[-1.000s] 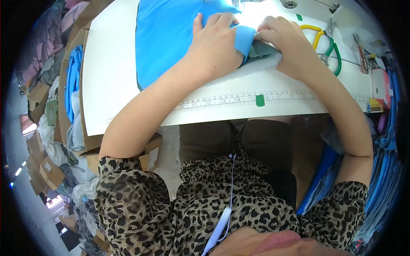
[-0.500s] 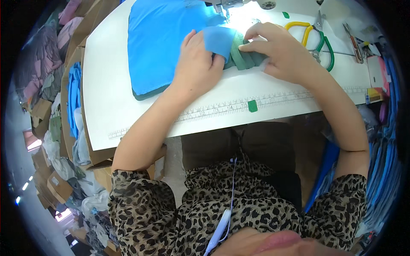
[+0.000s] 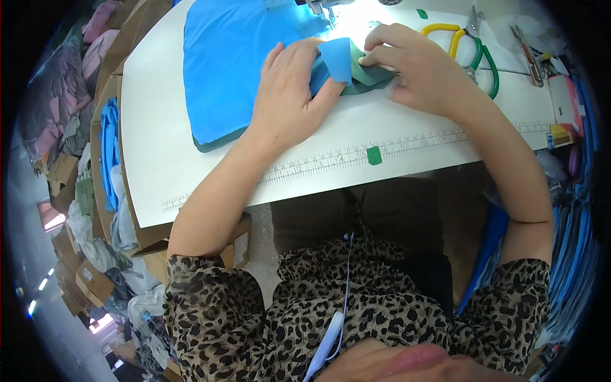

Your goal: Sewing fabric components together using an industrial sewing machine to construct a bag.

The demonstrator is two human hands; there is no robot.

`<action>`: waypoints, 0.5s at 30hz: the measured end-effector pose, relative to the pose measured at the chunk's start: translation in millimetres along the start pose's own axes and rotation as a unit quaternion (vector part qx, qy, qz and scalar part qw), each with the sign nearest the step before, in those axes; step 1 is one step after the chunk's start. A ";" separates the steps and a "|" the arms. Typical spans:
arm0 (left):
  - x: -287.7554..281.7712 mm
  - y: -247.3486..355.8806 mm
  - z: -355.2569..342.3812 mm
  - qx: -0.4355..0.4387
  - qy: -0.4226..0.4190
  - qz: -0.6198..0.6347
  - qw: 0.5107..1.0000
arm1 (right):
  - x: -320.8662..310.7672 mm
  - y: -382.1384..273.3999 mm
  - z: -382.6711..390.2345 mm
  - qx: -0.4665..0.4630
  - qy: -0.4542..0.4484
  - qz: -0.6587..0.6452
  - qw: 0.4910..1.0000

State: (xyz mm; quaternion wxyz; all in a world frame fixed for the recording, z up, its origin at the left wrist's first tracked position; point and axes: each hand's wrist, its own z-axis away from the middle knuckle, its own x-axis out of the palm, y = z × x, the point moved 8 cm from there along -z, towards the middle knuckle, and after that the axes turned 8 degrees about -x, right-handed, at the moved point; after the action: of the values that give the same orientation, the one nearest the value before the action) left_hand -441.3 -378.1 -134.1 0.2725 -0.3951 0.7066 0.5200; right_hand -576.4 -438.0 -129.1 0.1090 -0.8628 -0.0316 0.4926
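A bright blue fabric piece [image 3: 223,70] with a dark green underside lies on the white table, reaching up under the sewing machine head [image 3: 324,5]. My left hand [image 3: 289,92] rests on its right part, the thumb pressing a folded blue flap. My right hand [image 3: 414,73] pinches the green edge of the fabric [image 3: 369,79] between thumb and forefinger, just right of that flap. Both hands are close together, below the lit needle area. Some of the fabric's folded edge is hidden behind my left fingers.
Right of my right hand lie yellow-and-green-handled scissors [image 3: 474,48] and a small tool [image 3: 527,54]. A printed ruler scale [image 3: 318,167] with green tape [image 3: 374,155] runs along the table's near edge. Cardboard boxes [image 3: 102,108] stand at left; stacked blue fabric [image 3: 566,267] is at right.
The blue fabric has shifted slightly left. The flap between my hands is folded over more narrowly, and less of the green strip shows. My left hand has moved a little left.
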 end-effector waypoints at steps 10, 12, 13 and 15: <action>2.9 -0.2 1.1 0.018 0.012 -0.024 0.999 | -0.3 -1.4 1.3 -0.009 -0.013 0.011 1.000; 9.1 9.6 4.3 0.080 0.005 -0.136 0.987 | 1.0 -2.0 -1.0 -0.011 -0.018 0.010 1.000; 8.5 13.6 3.9 0.078 0.006 -0.138 0.987 | 2.2 -1.6 -0.5 -0.012 -0.029 0.012 0.999; 10.3 22.8 3.3 0.086 -0.009 -0.181 0.980 | 4.8 -0.5 0.4 -0.016 -0.040 0.012 0.999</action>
State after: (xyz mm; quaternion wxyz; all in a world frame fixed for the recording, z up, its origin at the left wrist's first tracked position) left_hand -466.1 -374.4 -131.5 0.4011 -0.4871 0.6630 0.4028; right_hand -574.3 -436.7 -133.2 0.0879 -0.8442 -0.0336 0.5277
